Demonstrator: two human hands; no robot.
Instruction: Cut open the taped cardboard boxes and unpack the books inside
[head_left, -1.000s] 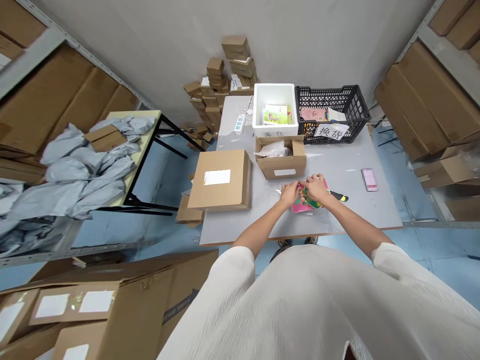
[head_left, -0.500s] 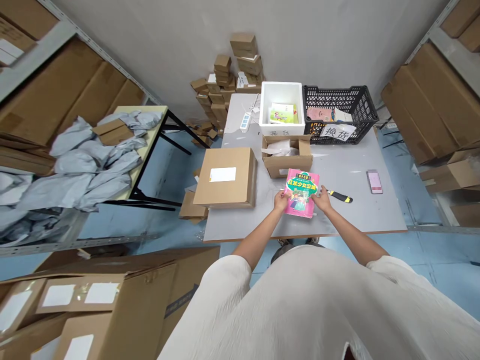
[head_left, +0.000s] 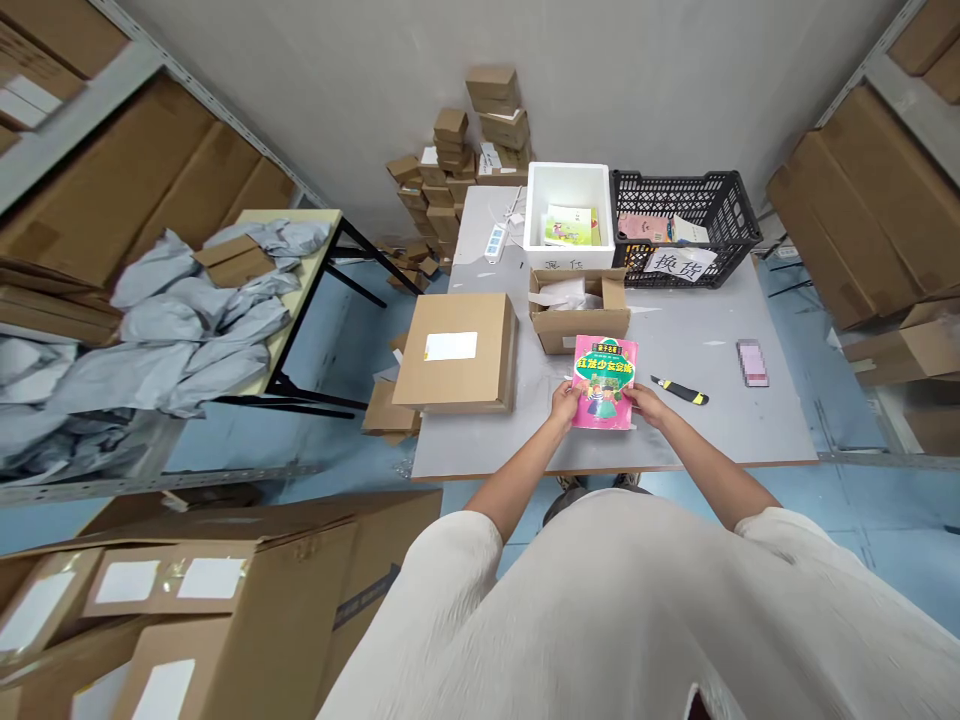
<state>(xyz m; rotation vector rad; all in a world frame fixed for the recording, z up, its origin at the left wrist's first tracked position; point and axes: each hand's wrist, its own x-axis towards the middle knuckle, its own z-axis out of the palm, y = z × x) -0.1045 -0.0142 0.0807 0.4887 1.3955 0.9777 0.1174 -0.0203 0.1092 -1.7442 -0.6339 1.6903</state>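
Note:
A pink book (head_left: 604, 384) with a green and yellow title is held up over the near part of the grey table (head_left: 480, 446). My left hand (head_left: 565, 402) grips its left edge, and my right hand (head_left: 646, 404) grips its right edge. Just beyond the book stands an open cardboard box (head_left: 580, 322) with white wrapping inside. A utility knife (head_left: 679, 391) with a black and yellow handle lies to the right of my right hand. A closed carton (head_left: 455, 360) with a white label sits left of the book.
At the back stand a white foam box (head_left: 570, 256) and a black crate (head_left: 720, 265), both with books inside. A phone (head_left: 752, 363) lies at the right. Grey parcels (head_left: 165, 320) cover a side table at left. Large cartons (head_left: 300, 600) stand at lower left.
The book has turned to sit straighter between my hands. My right hand has moved down from its upper right edge to lower on the right side. The view has shifted slightly.

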